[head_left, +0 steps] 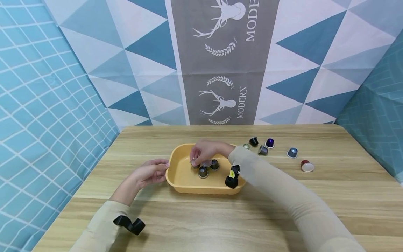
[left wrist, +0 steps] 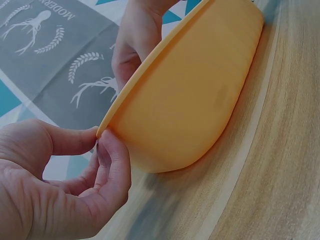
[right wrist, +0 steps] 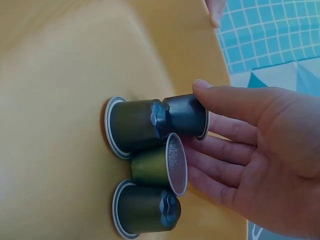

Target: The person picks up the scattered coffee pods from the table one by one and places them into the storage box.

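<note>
My left hand (head_left: 153,171) pinches the left rim of a yellow plastic tray (head_left: 201,190) between thumb and fingers; the left wrist view shows the pinch at the rim close up. Inside the tray, my right hand (head_left: 206,151) has thumb and fingers about a dark coffee capsule (right wrist: 185,116), the thumb tip at its rim. That capsule touches a dark upright capsule (right wrist: 135,125). Beside them a green capsule (right wrist: 150,167) lies on its side with its foil lid showing, and another dark capsule (right wrist: 142,210) stands upright past it.
Right of the tray, several loose capsules lie on the wooden table (head_left: 201,224): a black one (head_left: 253,141), a blue-purple one (head_left: 269,142), a grey one (head_left: 262,150), a blue-grey one (head_left: 292,152) and a red one (head_left: 306,166). A patterned cloth (head_left: 151,52) hangs behind.
</note>
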The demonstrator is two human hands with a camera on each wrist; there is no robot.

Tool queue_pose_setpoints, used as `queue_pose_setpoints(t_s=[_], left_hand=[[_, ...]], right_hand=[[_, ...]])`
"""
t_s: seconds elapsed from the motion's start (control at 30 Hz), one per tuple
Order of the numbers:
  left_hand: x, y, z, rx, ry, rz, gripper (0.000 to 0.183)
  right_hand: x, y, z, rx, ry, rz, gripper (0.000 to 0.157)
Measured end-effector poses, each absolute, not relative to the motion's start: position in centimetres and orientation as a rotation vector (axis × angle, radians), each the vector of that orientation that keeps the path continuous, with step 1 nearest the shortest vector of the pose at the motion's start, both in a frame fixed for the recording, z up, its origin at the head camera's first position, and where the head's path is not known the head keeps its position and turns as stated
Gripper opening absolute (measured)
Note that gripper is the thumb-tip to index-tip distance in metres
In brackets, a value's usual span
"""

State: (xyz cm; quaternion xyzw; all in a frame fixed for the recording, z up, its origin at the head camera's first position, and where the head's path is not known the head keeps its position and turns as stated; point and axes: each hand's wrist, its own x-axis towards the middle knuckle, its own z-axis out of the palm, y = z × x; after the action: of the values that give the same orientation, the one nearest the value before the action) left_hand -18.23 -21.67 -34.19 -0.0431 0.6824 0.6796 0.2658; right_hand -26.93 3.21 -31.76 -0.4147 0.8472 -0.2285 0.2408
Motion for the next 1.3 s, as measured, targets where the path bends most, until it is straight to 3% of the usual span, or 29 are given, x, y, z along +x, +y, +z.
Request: queue_pose_setpoints(t_s=[0.63,0.87,1.3], left_hand=[[-18.3,-21.6,-34.2,-0.1,1.84,1.842,0.029],[-18.2,-21.7,-34.3,-0.099,1.845,1.83,0.027],[-18.3,-21.5,-34.2,-0.103,1.828,1.843,0.026]], right_hand=[[-26.6,3.2,-31.4,-0.994,2.298,-0.502,0.027],[-26.3,3.7,-30.8,-1.059,2.353,-0.436,0.036],[-25.8,6.3,-29.1,-1.226,2.357,-0.472,0.038]])
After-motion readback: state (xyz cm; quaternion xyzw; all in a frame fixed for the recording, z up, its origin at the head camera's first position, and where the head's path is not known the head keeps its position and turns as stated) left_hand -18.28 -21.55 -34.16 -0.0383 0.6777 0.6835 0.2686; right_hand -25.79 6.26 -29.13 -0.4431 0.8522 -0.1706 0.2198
